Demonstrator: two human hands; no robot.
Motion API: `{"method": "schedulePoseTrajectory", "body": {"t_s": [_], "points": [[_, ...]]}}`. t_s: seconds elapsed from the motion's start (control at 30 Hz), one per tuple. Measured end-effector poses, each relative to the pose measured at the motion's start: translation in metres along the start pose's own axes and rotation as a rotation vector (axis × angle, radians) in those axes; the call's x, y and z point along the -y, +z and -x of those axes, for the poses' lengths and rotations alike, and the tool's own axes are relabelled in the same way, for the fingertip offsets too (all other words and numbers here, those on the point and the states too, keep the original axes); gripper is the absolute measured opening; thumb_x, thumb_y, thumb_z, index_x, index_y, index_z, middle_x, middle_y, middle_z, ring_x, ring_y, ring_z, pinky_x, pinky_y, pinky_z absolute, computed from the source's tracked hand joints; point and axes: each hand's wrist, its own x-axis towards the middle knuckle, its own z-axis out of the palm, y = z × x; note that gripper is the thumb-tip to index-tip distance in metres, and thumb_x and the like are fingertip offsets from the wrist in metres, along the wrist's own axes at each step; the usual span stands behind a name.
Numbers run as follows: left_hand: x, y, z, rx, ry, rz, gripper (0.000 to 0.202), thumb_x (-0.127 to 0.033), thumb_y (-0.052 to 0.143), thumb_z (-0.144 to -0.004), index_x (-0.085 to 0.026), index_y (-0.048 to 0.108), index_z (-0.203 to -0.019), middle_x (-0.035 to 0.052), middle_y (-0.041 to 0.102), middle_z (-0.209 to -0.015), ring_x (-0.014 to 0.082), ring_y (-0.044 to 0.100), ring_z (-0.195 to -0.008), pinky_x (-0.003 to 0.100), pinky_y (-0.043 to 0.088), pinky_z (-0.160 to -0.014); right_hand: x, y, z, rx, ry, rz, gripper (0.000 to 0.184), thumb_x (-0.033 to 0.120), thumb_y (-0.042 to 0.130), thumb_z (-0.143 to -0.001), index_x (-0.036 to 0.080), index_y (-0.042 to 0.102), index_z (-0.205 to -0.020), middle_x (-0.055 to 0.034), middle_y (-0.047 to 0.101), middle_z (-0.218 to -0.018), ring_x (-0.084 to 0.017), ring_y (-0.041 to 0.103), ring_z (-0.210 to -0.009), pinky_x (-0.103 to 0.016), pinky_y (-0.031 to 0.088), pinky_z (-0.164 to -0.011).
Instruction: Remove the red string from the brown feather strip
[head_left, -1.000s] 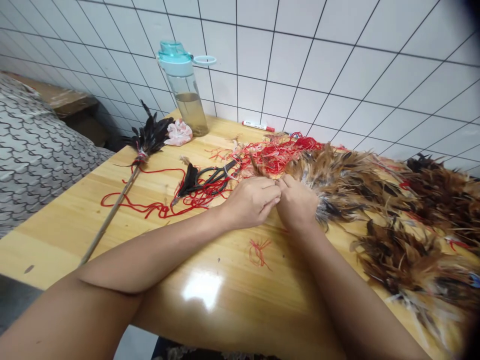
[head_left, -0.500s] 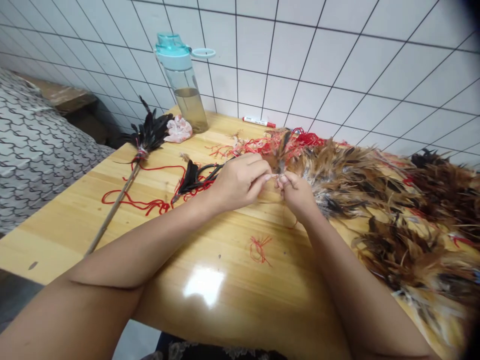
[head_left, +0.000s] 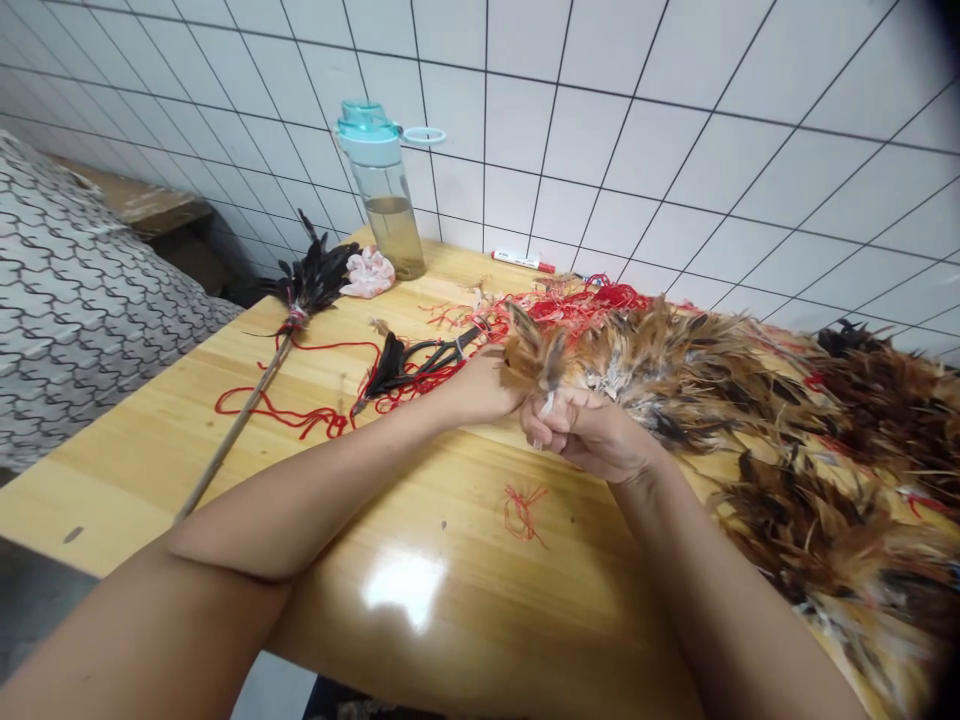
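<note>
A small bunch of brown feathers (head_left: 529,355) stands up between my two hands. My right hand (head_left: 581,430) is closed around its pale quill ends, fingers curled in a fist. On the other side of the bunch is my left hand (head_left: 484,388), touching or very near the feathers; its fingers are hidden behind them. A big pile of brown feathers (head_left: 675,365) lies just beyond my right hand. Below my hands, a small tangle of red thread (head_left: 523,512) rests on the wooden table (head_left: 450,620).
Black-handled scissors (head_left: 435,352) lie left of my hands among red cord (head_left: 285,408). A feather duster with black feathers (head_left: 311,280) rests further left. Behind stand a water bottle (head_left: 394,225) and a red-capped marker (head_left: 523,261). More feathers (head_left: 832,530) are at right.
My hands have come closer together, and my right hand has turned into a fist. The brown feather bunch now shows larger between them. The view has tilted slightly upward.
</note>
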Motion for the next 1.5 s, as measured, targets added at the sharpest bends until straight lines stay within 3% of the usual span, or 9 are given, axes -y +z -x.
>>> {"method": "schedulePoseTrajectory", "body": {"t_s": [0.3,0.47,0.63,0.73,0.83,0.97,1.13,1.3,1.5], "points": [[-0.006,0.003,0.005,-0.037,0.167,-0.143,0.02,-0.014,0.045,-0.084,-0.015,0.063,-0.076,0.0048,0.064,-0.074,0.0147,0.058,-0.074,0.026,0.044,-0.07,-0.002,-0.02,-0.011,-0.507,-0.116,0.25,0.026,0.039,0.058,-0.075,0.019,0.047,-0.063,0.0029,0.046,-0.064,-0.007,0.024,-0.048,-0.022,0.019,-0.047],[-0.022,0.009,0.008,-0.069,0.278,-0.24,0.021,-0.014,0.042,-0.086,-0.015,0.061,-0.077,0.0068,0.064,-0.077,0.0157,0.058,-0.075,0.029,0.045,-0.072,-0.014,-0.032,-0.016,-0.748,-0.176,0.852,0.027,0.033,0.039,-0.086,0.021,0.045,-0.063,0.0012,0.046,-0.06,-0.013,0.039,-0.057,-0.024,0.03,-0.053],[-0.031,0.003,0.009,-0.09,0.341,-0.286,0.021,-0.012,0.041,-0.085,-0.015,0.059,-0.073,0.0068,0.063,-0.075,0.0166,0.056,-0.074,0.029,0.043,-0.069,-0.016,-0.015,-0.013,-0.775,-0.042,1.698,0.02,0.023,0.042,-0.087,0.02,0.057,-0.075,-0.0063,0.062,-0.077,-0.016,0.052,-0.066,-0.027,0.028,-0.055],[-0.03,-0.006,0.007,-0.092,0.345,-0.326,0.021,-0.013,0.042,-0.084,-0.015,0.059,-0.073,0.0059,0.061,-0.071,0.0164,0.054,-0.07,0.029,0.041,-0.067,-0.017,-0.009,-0.012,-0.729,-0.03,1.905,0.021,0.018,0.04,-0.088,0.018,0.061,-0.083,-0.0097,0.065,-0.08,-0.018,0.057,-0.07,-0.028,0.029,-0.056],[-0.022,-0.017,0.003,-0.053,0.313,-0.285,0.021,-0.013,0.043,-0.083,-0.016,0.06,-0.072,0.0053,0.061,-0.07,0.0157,0.053,-0.07,0.028,0.04,-0.067,-0.016,-0.005,-0.013,-0.565,0.014,1.938,0.022,0.013,0.039,-0.086,0.018,0.061,-0.085,-0.0095,0.066,-0.083,-0.018,0.058,-0.069,-0.029,0.028,-0.057],[0.0,-0.029,0.0,0.038,0.099,-0.012,0.018,-0.02,0.049,-0.084,-0.014,0.062,-0.072,0.003,0.062,-0.07,0.0131,0.054,-0.068,0.025,0.04,-0.065,-0.008,0.0,-0.012,-0.335,-0.039,1.721,0.02,0.008,0.042,-0.078,0.019,0.058,-0.077,-0.0051,0.064,-0.083,-0.017,0.054,-0.068,-0.028,0.03,-0.059],[0.018,-0.022,0.0,0.085,-0.023,0.382,0.018,-0.028,0.056,-0.083,-0.014,0.065,-0.076,0.0023,0.067,-0.075,0.0115,0.057,-0.067,0.023,0.042,-0.063,-0.001,-0.003,-0.01,-0.369,-0.252,0.936,0.023,0.022,0.039,-0.086,0.02,0.045,-0.064,0.0015,0.046,-0.061,-0.012,0.041,-0.056,-0.026,0.032,-0.058],[0.0,-0.003,-0.001,-0.102,-0.014,0.208,0.022,-0.024,0.051,-0.087,-0.014,0.066,-0.075,0.0016,0.063,-0.07,0.0106,0.055,-0.066,0.022,0.041,-0.066,-0.003,-0.011,-0.011,-0.507,-0.178,0.081,0.02,0.03,0.06,-0.074,0.018,0.048,-0.065,0.0045,0.046,-0.064,-0.004,0.024,-0.045,-0.021,0.016,-0.044],[-0.011,-0.001,0.004,-0.251,0.215,0.008,0.021,-0.02,0.048,-0.088,-0.013,0.063,-0.077,0.005,0.058,-0.076,0.0131,0.053,-0.075,0.024,0.043,-0.071,-0.002,-0.011,-0.011,-0.512,-0.066,-0.25,0.024,0.02,0.074,-0.06,0.015,0.051,-0.062,0.0036,0.053,-0.067,-0.003,0.033,-0.048,-0.016,0.017,-0.041]]}}
